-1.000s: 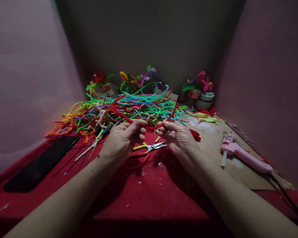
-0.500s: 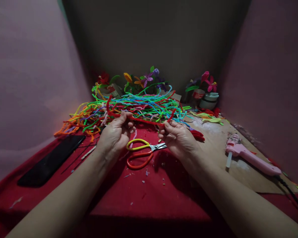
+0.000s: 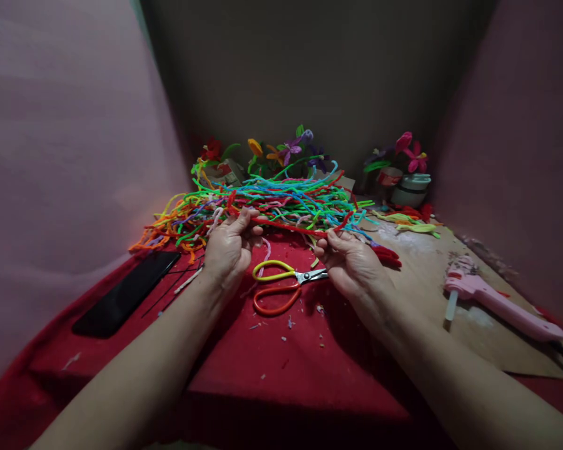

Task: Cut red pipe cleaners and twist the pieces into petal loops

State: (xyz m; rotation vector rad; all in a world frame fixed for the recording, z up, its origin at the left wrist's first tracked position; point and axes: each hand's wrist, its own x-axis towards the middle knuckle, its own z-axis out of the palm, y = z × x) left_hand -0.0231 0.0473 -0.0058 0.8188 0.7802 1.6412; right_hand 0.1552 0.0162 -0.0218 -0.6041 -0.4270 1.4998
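A red pipe cleaner (image 3: pixel 291 229) is stretched between my two hands, its ends bent upward. My left hand (image 3: pixel 232 247) pinches it near one end, and my right hand (image 3: pixel 349 257) pinches it toward the other. Below the pipe cleaner, scissors (image 3: pixel 281 286) with one yellow and one red handle lie on the red cloth, their blade tips close to my right hand. Behind my hands spreads a heap of pipe cleaners (image 3: pixel 281 187) in green, blue, orange, red and pink.
On the left lies a black phone (image 3: pixel 126 297). A pink glue gun (image 3: pixel 502 306) rests on a cardboard sheet (image 3: pixel 417 300) at right. Pipe-cleaner flowers (image 3: pixel 291 149) stand at the back, near a lidded jar (image 3: pixel 411 189). Small scraps dot the red cloth (image 3: pixel 304 369).
The whole view has shifted, so everything appears farther right. My hands keep hold of the red pipe cleaner, and its left end now shows less above my left hand.
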